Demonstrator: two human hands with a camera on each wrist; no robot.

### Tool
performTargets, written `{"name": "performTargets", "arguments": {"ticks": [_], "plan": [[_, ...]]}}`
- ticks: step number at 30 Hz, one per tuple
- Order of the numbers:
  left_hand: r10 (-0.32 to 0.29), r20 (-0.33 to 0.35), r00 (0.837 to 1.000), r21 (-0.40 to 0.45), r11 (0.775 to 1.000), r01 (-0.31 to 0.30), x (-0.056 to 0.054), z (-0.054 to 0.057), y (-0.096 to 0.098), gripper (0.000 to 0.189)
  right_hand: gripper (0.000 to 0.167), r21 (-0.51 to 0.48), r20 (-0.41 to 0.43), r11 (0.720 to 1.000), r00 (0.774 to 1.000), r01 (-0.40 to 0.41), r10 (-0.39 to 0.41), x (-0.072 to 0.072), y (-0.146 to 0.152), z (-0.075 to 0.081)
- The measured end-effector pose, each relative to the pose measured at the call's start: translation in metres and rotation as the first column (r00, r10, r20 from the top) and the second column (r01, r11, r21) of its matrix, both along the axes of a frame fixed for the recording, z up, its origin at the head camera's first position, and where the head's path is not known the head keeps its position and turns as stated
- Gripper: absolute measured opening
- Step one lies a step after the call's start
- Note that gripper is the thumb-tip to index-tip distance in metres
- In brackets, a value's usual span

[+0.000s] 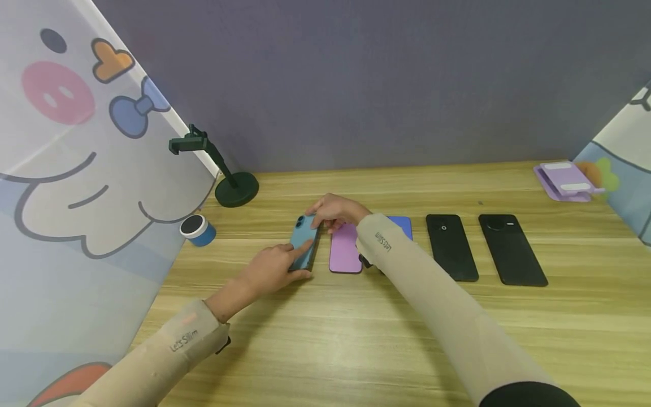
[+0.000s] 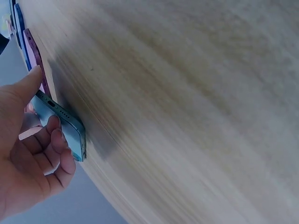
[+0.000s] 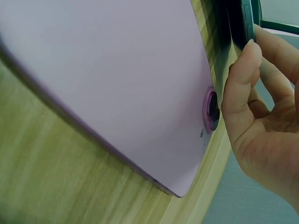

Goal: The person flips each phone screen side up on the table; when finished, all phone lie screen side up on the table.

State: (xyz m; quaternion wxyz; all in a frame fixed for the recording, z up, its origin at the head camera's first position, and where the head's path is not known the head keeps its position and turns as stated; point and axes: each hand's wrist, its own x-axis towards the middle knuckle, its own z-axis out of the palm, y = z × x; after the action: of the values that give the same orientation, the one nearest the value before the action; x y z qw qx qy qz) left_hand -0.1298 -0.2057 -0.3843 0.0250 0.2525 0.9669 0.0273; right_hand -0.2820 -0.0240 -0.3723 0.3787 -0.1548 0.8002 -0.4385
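A light blue phone (image 1: 304,233) lies back side up between both hands, its camera at the far end. My left hand (image 1: 272,267) holds it near its lower end, the index finger stretched across its back and the thumb by the lower right corner. My right hand (image 1: 339,211) pinches the far right corner, the thumb against the button side of the phone (image 3: 248,21). A dark underside shows along that edge. In the left wrist view the charging port end of the phone (image 2: 72,130) faces the camera. Right beside it lies a pink-purple phone (image 1: 346,254), partly under my right wrist.
A blue-violet phone (image 1: 402,225) is half hidden behind my right sleeve. Two black phones (image 1: 451,247) (image 1: 512,249) lie farther right. At the back stand a dark green phone stand (image 1: 237,189) and, far right, a lilac folding stand (image 1: 567,180). A blue-and-white jar (image 1: 198,230) sits left.
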Motion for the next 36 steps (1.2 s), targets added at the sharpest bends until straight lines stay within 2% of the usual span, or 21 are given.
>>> {"name": "performTargets", "arguments": {"ticks": [6,10,18,29,36], "plan": [[-0.023,-0.026,0.999,-0.011,1.0,0.023,-0.001,-0.002,-0.001,0.075,0.051,0.01,-0.002,1.0,1.0,0.001,-0.001,0.0,-0.001,0.001],[-0.034,-0.01,0.999,0.002,0.999,0.034,-0.003,-0.002,-0.001,0.073,0.05,0.012,-0.001,1.0,1.0,-0.001,0.001,0.0,-0.001,0.002],[-0.056,0.076,0.996,0.058,0.997,0.051,-0.007,0.003,-0.003,0.071,0.049,0.006,0.012,1.0,1.0,-0.015,0.015,0.0,0.0,0.003],[-0.049,0.19,0.981,0.096,0.995,0.031,-0.01,0.013,-0.005,0.073,0.049,-0.001,0.017,1.0,1.0,-0.017,0.017,0.002,0.0,0.005],[-0.056,0.21,0.976,0.165,0.986,0.021,-0.01,0.017,-0.011,0.072,0.046,-0.019,0.019,1.0,1.0,-0.024,0.024,0.002,0.002,0.008]]}}
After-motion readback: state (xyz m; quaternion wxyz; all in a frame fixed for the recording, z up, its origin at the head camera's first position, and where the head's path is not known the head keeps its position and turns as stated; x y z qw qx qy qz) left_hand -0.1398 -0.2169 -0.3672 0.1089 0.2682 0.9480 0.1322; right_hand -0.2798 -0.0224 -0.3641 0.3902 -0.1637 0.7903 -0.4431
